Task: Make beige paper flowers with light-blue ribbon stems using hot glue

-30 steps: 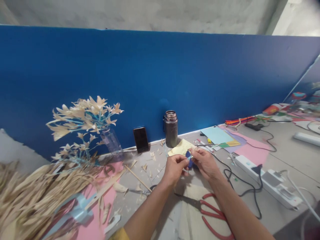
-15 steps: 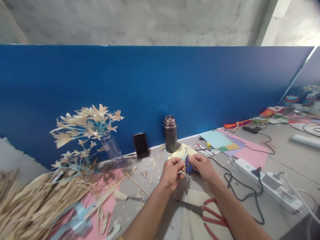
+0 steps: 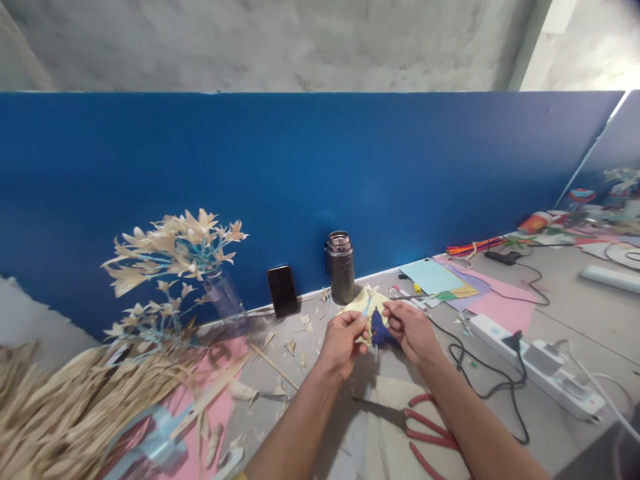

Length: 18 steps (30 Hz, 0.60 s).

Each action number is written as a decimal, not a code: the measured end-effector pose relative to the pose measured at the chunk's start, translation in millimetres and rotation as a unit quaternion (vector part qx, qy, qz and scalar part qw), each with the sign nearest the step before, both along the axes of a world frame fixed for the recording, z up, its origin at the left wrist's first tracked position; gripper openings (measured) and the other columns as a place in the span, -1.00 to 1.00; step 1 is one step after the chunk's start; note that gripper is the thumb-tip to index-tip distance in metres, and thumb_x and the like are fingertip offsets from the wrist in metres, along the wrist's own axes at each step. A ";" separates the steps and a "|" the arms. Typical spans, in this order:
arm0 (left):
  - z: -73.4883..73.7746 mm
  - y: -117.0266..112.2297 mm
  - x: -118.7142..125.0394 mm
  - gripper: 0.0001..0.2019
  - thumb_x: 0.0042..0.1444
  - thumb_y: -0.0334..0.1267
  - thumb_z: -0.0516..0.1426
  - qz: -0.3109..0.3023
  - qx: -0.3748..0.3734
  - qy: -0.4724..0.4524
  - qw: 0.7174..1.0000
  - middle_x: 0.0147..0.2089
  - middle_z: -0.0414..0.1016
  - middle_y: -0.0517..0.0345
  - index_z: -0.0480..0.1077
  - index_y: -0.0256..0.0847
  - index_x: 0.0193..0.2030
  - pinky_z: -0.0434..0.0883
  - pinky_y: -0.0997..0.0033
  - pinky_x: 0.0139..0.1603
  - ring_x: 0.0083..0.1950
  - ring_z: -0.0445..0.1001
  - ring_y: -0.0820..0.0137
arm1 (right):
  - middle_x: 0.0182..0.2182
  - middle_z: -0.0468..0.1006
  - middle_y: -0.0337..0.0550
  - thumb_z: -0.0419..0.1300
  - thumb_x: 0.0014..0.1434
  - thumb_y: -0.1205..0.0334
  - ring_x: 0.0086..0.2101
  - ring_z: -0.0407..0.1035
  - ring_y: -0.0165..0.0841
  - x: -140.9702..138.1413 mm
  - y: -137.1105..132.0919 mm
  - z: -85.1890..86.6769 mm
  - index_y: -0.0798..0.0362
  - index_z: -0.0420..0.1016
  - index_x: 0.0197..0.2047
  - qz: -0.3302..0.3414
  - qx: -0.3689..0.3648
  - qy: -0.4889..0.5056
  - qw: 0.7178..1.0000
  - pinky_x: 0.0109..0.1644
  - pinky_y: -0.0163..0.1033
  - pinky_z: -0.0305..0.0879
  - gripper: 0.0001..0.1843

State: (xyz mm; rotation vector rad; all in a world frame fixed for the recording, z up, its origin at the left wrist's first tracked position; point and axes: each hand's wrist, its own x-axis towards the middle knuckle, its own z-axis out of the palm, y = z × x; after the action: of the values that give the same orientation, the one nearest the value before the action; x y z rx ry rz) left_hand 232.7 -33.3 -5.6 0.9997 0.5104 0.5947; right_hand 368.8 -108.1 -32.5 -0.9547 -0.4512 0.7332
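Observation:
My left hand (image 3: 345, 339) is closed in a pinch at the lower end of a light-blue flower stem (image 3: 367, 307), which points up and away over pale yellow paper (image 3: 381, 305). To its right, my right hand (image 3: 411, 329) has thumb and forefinger pressed together; whatever they hold is too small to make out. Between the two hands lies a blue glue gun (image 3: 382, 332), its handle partly behind my right hand. Red-handled scissors (image 3: 406, 419) lie open below my hands, partly covered by my right forearm.
A dark open flask (image 3: 343, 270) and a phone (image 3: 283, 291) stand by the blue partition (image 3: 320, 173). Pale flowers (image 3: 185, 240) fill a clear vase at left, above dried husks (image 3: 55, 413). A power strip (image 3: 537, 370), black cable (image 3: 487, 387) and coloured paper (image 3: 505, 297) lie at right.
My right hand has moved up and slightly right, away from the glue gun, leaving more of it visible. My left hand has stayed almost in place.

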 end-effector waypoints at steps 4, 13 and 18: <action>-4.2 0.9 0.7 -0.57 -0.29 -0.05 0.45 0.010 0.008 0.004 1.000 -0.55 0.32 0.24 0.41 -0.29 -0.44 0.10 0.61 -0.65 -0.54 0.24 0.57 | -0.53 0.53 -0.20 0.46 -0.13 0.13 -0.65 0.11 -0.58 -2.6 -1.8 3.0 0.10 0.56 -0.39 0.008 0.015 0.018 1.000 -0.67 -0.43 -0.08 -0.72; -6.5 1.3 0.9 -0.56 -0.30 -0.05 0.45 0.015 0.001 0.001 1.000 -0.53 0.34 0.24 0.39 -0.28 -0.43 0.12 0.61 -0.64 -0.53 0.26 0.58 | -0.62 0.44 -0.26 0.46 -0.13 0.20 -0.65 0.06 -0.59 -4.4 -6.2 7.1 0.10 0.47 -0.51 0.047 0.017 0.030 0.998 -0.66 -0.46 -0.11 -0.75; -3.6 -1.8 1.2 -0.55 -0.31 -0.08 0.46 0.005 -0.006 0.006 1.000 -0.56 0.32 0.27 0.37 -0.27 -0.42 0.13 0.62 -0.64 -0.54 0.24 0.58 | -0.75 0.09 -0.42 0.31 -0.03 0.15 -0.69 -0.13 -0.59 -5.8 -3.5 7.9 0.04 0.18 -0.68 0.074 0.022 0.037 0.996 -0.66 -0.43 -0.22 -0.60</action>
State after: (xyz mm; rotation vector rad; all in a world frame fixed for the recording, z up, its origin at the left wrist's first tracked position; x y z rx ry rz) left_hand 233.9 -35.1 -9.2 0.9905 0.5300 0.5948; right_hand 363.0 -111.6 -24.5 -0.8560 -0.4738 0.8863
